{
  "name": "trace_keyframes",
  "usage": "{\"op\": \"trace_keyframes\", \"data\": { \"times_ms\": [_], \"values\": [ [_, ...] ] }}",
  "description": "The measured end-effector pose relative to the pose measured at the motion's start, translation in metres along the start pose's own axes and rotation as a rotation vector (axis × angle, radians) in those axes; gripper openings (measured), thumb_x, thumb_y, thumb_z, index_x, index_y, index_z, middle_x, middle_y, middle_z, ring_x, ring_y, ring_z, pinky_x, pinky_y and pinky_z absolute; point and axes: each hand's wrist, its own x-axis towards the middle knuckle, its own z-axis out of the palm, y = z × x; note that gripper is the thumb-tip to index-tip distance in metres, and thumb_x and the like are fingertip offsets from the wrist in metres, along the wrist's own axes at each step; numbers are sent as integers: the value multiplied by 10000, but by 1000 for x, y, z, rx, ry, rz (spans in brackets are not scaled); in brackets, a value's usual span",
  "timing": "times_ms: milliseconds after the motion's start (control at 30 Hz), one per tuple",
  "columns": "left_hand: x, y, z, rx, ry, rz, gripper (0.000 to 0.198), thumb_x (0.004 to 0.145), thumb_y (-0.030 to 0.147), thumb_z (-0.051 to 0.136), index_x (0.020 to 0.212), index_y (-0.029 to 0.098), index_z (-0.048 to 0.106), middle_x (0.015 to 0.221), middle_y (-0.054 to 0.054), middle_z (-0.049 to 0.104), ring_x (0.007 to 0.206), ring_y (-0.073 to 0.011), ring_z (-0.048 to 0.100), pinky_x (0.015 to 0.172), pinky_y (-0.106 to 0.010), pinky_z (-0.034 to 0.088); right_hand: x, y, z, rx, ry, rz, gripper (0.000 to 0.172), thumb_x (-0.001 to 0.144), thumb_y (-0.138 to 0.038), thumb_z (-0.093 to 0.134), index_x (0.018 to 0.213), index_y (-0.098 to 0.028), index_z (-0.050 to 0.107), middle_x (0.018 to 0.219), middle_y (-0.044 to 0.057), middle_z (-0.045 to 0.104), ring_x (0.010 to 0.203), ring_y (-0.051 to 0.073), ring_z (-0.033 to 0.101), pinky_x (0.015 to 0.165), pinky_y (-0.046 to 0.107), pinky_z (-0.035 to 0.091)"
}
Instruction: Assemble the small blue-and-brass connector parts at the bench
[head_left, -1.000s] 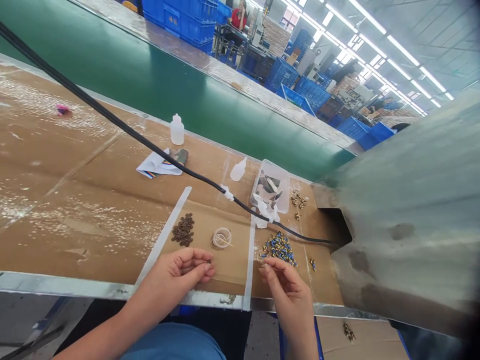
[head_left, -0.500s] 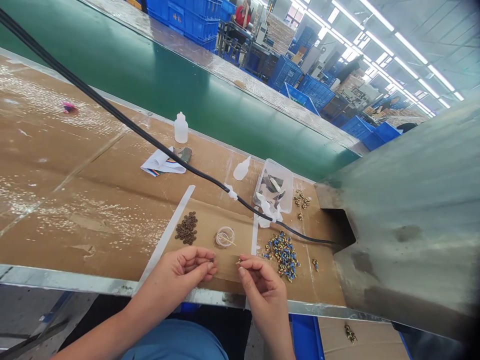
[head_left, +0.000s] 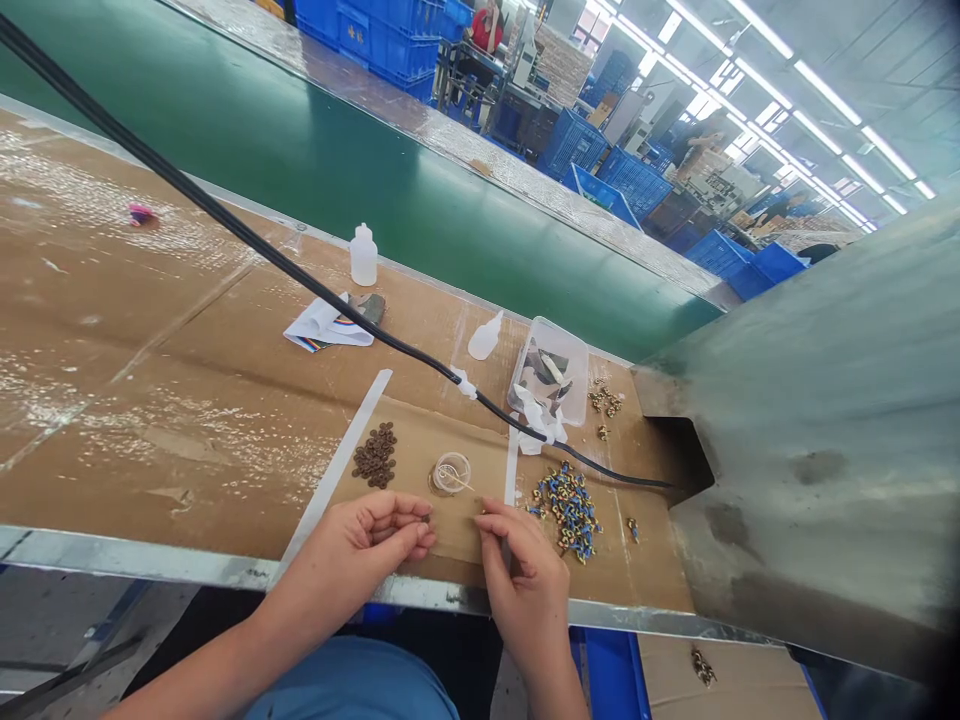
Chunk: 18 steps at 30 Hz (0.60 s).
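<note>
Two bare hands above a brown cardboard bench covering (head_left: 187,440). Left hand (head_left: 352,545): fingertips pinched narrowly together, anything held too small to make out. Right hand (head_left: 525,570): thumb and forefinger in a narrow pinch, any contents equally unclear. Ahead of the left hand, a heap of small dark brown round parts (head_left: 375,455) and a round clear plastic dish (head_left: 451,473); ahead of the right hand, a loose heap of small blue-and-brass metal parts (head_left: 566,510); beyond it, a clear rectangular plastic tray (head_left: 551,370).

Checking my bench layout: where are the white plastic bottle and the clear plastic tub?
white plastic bottle (head_left: 364,257): head view, on its body.
clear plastic tub (head_left: 556,335): head view, on its far rim.
</note>
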Motion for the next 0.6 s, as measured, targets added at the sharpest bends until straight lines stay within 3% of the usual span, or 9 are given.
{"op": "trace_keyframes", "data": {
  "times_ms": [133, 367, 600],
  "values": [
    [0, 0, 0, -18, 2, -6, 229, 710, 274, 691, 891, 142, 647, 782, -45, 754, 785, -196, 705, 790, -332, 557, 5, 0, -2, -87, -38, -105, 219, 858, -98, 510, 910, -242, 666, 1048, 32, 678, 1041, 176, 564, 937, 349, 419],
    [1, 3, 3, -22, 24, 11, 222, 683, 260, 698, 864, 139, 654, 751, -34, 746, 745, -182, 701, 754, -310, 567, 20, -11, 0, -207, 181, -91, 104, 809, -257, 656, 913, -256, 660, 858, 19, 662, 852, 199, 558, 775, 344, 412],
    [2, 2, 3, -38, 36, 22, 208, 671, 240, 696, 845, 135, 652, 732, -38, 744, 725, -183, 699, 731, -312, 572, 33, -22, 10, -258, 184, -142, 64, 827, -275, 644, 860, -293, 697, 777, -2, 664, 778, 184, 560, 749, 329, 366]
  ]
}}
